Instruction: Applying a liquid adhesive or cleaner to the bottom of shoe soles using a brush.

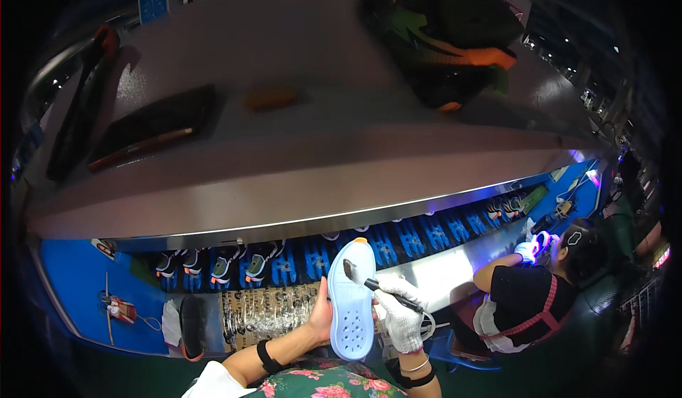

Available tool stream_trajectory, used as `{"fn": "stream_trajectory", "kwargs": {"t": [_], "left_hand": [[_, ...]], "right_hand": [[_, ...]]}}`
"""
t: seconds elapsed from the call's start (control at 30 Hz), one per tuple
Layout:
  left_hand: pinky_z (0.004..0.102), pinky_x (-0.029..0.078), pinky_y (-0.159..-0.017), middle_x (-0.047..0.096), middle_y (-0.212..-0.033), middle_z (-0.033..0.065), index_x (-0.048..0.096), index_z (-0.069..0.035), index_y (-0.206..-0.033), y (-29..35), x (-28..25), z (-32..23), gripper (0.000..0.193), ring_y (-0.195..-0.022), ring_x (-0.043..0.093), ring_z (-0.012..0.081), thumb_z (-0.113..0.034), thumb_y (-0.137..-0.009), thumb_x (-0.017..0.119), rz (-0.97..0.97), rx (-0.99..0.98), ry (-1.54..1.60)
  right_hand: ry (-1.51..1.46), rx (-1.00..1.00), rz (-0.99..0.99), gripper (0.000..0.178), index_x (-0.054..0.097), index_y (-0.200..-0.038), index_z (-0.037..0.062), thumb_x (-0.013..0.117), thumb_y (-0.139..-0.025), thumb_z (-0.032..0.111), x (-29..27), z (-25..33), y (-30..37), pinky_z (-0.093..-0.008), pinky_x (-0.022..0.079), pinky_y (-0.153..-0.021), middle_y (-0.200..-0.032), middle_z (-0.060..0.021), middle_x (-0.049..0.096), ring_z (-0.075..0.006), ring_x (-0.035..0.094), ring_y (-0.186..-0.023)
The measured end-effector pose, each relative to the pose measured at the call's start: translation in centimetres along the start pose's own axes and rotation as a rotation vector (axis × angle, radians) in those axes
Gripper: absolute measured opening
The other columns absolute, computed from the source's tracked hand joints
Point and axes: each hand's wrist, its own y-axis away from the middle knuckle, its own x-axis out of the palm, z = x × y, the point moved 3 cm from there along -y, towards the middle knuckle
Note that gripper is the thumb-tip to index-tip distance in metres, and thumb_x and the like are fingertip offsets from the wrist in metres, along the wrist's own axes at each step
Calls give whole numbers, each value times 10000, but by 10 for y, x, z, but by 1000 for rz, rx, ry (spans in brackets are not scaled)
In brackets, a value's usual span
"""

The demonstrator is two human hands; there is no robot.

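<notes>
A pale blue-white shoe sole (352, 304) stands nearly upright before me, with small holes in its lower half and an orange tip. My left hand (322, 318), bare, grips it by the left edge. My right hand (402, 321), in a white glove, is closed around a brush (372, 284) with a black handle. Its dark brown bristles lie over the upper part of the sole; whether they press on it I cannot tell. Some of my left fingers are hidden behind the sole.
Ahead runs a line of blue racks (384, 247) with several shoes (261, 262). Tape-covered cardboard (264, 314) and a dark sole (192, 325) lie at left. At right a person (529, 295) works. A grey cover (284, 171) overhangs the racks, with a dark shoe (440, 43) on top.
</notes>
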Motion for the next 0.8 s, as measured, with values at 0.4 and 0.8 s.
{"fn": "stream_trajectory", "kwargs": {"t": [0.4,0.8], "left_hand": [[574,455,-1052,605,-1330,235,454,-24,-1453,-3,14,1,1155,-1188,609,444,-940,-807,171,-156,55,-12],[465,399,-1137,507,-1472,144,347,-66,-1528,-11,11,14,1006,-1322,527,319,-838,-915,149,-502,273,-524]], "right_hand": [[-383,340,-133,172,771,-928,6,779,-767,-53,-4,-3,-11,-326,556,-748,-897,-103,755,-192,708,-811],[35,-164,-117,319,736,-1081,4,717,-769,-65,-6,29,-43,-400,549,-894,-1083,-148,731,-317,700,-1017]]}}
